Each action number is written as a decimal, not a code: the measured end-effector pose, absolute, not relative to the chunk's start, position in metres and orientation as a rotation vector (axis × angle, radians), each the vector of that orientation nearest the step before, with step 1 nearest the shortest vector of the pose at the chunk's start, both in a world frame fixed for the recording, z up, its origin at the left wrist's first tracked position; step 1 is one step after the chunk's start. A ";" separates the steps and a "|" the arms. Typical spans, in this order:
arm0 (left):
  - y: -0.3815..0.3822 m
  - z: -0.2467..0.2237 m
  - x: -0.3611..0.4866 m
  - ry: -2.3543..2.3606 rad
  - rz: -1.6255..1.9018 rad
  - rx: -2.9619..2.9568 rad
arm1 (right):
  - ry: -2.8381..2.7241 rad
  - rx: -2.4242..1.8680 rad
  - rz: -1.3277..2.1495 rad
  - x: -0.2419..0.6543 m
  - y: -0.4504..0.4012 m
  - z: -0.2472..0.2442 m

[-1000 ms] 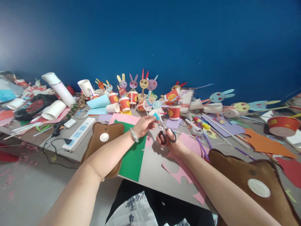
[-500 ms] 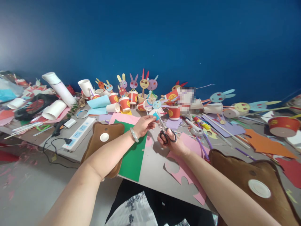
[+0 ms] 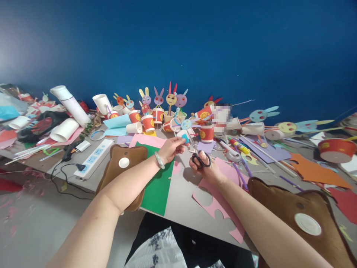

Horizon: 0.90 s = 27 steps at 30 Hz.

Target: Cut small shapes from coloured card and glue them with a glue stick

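Pinched between the fingertips of my left hand (image 3: 173,149) is a small piece of blue paper (image 3: 185,138). My right hand (image 3: 208,171) grips black-handled scissors (image 3: 201,160), with fingers through the loops. The scissor blades point up and left, with their tips beside the blue piece; whether they touch it I cannot tell. Under my left wrist lies a sheet of green paper (image 3: 158,182). A pink paper sheet with rounded cut-outs (image 3: 223,203) lies partly under my right forearm.
Paper rabbits on red cups (image 3: 147,123) line the wall. A white power strip (image 3: 95,158) and a brown bear-shaped cushion (image 3: 122,175) lie at left. Another brown cushion (image 3: 301,227), orange paper (image 3: 318,169) and straws are at right. The table's front edge runs close to my lap.
My right hand with the scissors has shifted slightly right, and the handle loops look a little turned. My left hand holds the blue paper in nearly the same place.
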State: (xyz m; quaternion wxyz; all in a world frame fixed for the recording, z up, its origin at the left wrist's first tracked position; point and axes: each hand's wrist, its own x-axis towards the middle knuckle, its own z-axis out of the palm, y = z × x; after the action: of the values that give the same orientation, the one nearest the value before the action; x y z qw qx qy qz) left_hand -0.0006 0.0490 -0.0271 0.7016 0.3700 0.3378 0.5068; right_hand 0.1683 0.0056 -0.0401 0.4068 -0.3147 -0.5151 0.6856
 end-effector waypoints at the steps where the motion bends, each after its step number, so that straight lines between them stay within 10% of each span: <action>1: 0.049 -0.027 0.000 0.753 1.122 0.822 | -1.275 -0.803 1.714 0.169 0.007 -0.040; 13: 0.041 -0.036 0.005 0.879 1.041 1.531 | -1.263 -1.221 0.960 0.168 0.011 -0.042; 27: 0.038 -0.039 0.007 0.846 0.947 1.597 | -1.235 -1.201 1.108 0.168 0.012 -0.040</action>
State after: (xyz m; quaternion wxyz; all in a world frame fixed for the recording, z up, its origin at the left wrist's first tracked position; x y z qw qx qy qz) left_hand 0.0069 0.0383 -0.0393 0.5232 0.6670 0.3534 0.3955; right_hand 0.1684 0.0122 -0.0396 0.5199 -0.5008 -0.5151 0.4622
